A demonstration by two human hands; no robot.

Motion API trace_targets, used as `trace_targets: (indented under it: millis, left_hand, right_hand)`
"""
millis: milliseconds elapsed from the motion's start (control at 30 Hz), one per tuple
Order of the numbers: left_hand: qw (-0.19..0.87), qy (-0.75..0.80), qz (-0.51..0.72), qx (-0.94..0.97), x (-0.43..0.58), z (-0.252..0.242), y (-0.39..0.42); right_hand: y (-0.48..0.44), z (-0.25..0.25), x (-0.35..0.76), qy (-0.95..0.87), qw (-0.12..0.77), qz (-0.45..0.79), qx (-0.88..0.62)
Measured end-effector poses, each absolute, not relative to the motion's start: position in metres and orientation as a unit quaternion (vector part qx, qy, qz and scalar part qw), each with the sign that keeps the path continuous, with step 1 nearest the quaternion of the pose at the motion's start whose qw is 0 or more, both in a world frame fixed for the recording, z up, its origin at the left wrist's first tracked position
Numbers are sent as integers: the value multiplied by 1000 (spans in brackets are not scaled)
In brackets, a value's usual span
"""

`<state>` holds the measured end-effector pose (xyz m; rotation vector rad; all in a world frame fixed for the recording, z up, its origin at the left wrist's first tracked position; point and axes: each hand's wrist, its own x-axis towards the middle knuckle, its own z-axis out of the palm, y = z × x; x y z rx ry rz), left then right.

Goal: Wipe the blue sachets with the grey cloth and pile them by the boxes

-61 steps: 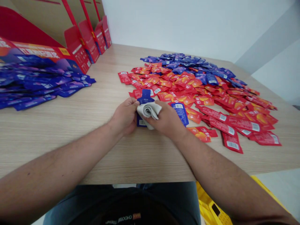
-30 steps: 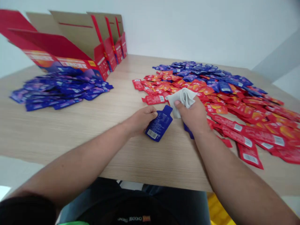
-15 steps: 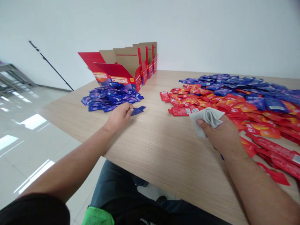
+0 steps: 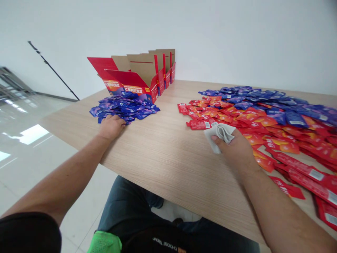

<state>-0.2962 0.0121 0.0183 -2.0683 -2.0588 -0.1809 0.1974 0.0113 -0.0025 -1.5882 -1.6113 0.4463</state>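
Observation:
My left hand (image 4: 112,127) is at the near edge of a pile of blue-purple sachets (image 4: 131,107), with its fingers curled down. A bit of a blue sachet (image 4: 128,123) shows at its fingertips; the rest is hidden under the hand or mixed with the pile. A folded pale grey cloth (image 4: 219,134) is pinched in my right hand (image 4: 238,149), thumb on top, just above the table. Beyond and beside that hand lie many red-orange sachets (image 4: 252,117), overlapping loosely.
Behind the left pile stand several open red cardboard boxes (image 4: 137,86) in a row, flaps up. More blue sachets (image 4: 250,95) lie at the back right. The wooden table's (image 4: 163,154) front edge runs above my legs. A thin black pole (image 4: 54,72) leans at the left wall.
My left hand has moved left with the blue sachet, up against the pile. My right hand, holding the cloth, has shifted slightly left, and the view has turned a little.

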Motion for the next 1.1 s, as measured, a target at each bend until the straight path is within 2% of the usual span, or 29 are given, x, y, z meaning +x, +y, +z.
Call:
trace_targets:
  millis: [100, 200, 433, 567, 733, 833, 967, 1100]
  left_hand:
    - [183, -719, -11, -671, -283, 22, 9]
    - [170, -706, -43, -686, -251, 25, 5]
    - [-65, -520, -139, -841, -110, 29, -13]
    - [-117, -445, -145, -876, -26, 26, -19]
    - [-21, -275, -136, -952, 54, 18, 0]
    - [32, -166, -78, -982, 88, 17, 16]
    - [52, -170, 38, -983, 119, 22, 29]
    - [80, -175, 74, -979, 128, 33, 34]
  right_hand:
    - [13, 1, 203, -627, 431, 178, -624]
    - [16, 12, 214, -600, 468, 150, -632]
    - [45, 18, 266, -519, 628, 75, -575]
    - [56, 13, 283, -467, 656, 68, -589]
    - [59, 9, 287, -433, 669, 78, -599]
    - [60, 7, 290, -429, 674, 77, -596]
    - [62, 6, 294, -420, 672, 74, -606]
    - [62, 8, 293, -420, 673, 78, -604]
